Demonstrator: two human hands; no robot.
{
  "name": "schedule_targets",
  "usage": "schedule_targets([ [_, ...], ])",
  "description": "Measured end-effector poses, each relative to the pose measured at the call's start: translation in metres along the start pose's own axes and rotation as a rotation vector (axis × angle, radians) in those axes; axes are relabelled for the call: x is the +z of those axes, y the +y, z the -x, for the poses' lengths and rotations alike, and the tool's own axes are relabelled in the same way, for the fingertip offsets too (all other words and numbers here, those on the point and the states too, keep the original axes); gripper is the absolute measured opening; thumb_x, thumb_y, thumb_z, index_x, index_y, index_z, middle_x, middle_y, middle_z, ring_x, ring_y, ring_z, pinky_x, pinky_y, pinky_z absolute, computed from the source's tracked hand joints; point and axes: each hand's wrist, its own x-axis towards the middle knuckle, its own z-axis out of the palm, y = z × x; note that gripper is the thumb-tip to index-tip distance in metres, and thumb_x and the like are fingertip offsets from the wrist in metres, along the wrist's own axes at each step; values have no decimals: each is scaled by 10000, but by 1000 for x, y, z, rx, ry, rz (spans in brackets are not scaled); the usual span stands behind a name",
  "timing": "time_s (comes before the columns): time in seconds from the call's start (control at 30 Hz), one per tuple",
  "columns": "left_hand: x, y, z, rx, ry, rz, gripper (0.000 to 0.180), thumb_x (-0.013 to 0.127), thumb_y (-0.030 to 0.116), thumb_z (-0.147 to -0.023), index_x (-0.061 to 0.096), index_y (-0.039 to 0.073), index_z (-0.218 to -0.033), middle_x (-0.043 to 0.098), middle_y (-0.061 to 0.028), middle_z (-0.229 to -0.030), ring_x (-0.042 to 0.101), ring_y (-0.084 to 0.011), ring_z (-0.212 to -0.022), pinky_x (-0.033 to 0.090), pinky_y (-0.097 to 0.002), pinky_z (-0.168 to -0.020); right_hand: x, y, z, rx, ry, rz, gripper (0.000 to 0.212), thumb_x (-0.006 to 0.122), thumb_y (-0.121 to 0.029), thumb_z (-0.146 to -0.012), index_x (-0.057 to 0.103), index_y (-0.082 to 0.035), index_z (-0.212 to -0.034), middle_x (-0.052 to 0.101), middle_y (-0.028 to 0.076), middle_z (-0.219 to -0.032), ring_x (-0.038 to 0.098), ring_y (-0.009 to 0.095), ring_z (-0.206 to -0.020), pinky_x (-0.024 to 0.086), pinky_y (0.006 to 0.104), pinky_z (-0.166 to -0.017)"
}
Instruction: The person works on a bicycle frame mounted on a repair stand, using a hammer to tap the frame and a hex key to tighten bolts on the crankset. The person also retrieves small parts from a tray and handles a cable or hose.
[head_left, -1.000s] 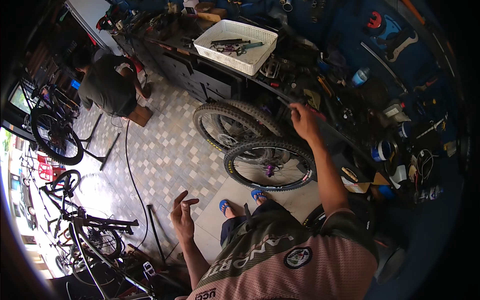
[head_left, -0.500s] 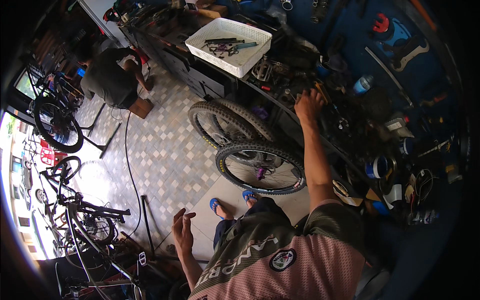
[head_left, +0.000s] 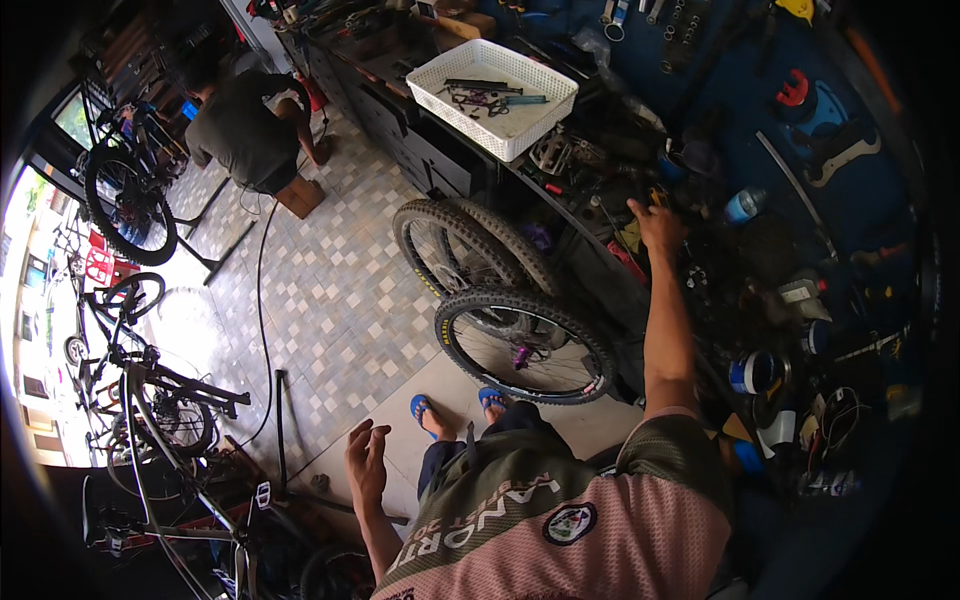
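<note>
Red item [head_left: 627, 262] beside your right hand [head_left: 660, 228]: long axis far-left to near-right, pointing end unclear, now uncovered. Right fingers spread; left hand [head_left: 367, 462] loose, fingers half-bent.

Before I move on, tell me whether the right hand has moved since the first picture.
Yes: the right hand has shifted rightward, judged against the white basket.

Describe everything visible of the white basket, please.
The white basket is shallow, rectangular and open-topped, seemingly plastic, with perforated walls. It rests upright on the cluttered workbench. Dark rods, a teal piece and small purplish parts lie inside. Neither the left hand nor right hand touches it.
</note>
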Motion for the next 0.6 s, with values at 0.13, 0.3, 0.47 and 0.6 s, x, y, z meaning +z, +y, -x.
schedule_targets([
  [0.13, -1, -6, 4, -35, -8, -25, 451, 632, 455, -1050, 799, 43, -1129, 651, -226, -1358, 622, -352, -1259, 500, -437, -1019, -28, 0, -39, 96, -20, -177, 630, 561, -671, -983, 800, -96, -1078, 775, 177, -1079, 701, 423, -1092, 494, 544, -1012],
  [0.3, -10, -3, 8, -85, -29, -113, 447, 654, 453, -1039, 797, 40, -1134, 654, -212, -1344, 636, -324, -1223, 519, -421, -980, -23, 42, -109, -60, 299, 87, 344, 672, -415, -979, 769, -185, -1215, 652, 139, -1412, 556, 406, -1338, 473, 500, -1087],
  [0.47, -1, 3, -7, -54, -72, -76, 353, 730, 348, -1003, 793, 23, -1126, 657, -201, -1318, 663, -284, -1169, 561, -376, -897, -23, 106, -162, -99, 199, 297, 300, 705, -273, -957, 729, -167, -1236, 697, 130, -1321, 606, 387, -1276, 477, 475, -1080],
  [0.6, 11, 8, -22, -19, -147, -110, 301, 745, 302, -986, 791, 46, -1137, 659, -194, -1327, 670, -284, -1169, 571, -378, -883, -95, 128, -206, -86, 439, -372, 260, 706, -230, -967, 694, -153, -1215, 724, 131, -1264, 692, 343, -1162, 523, 462, -990],
])
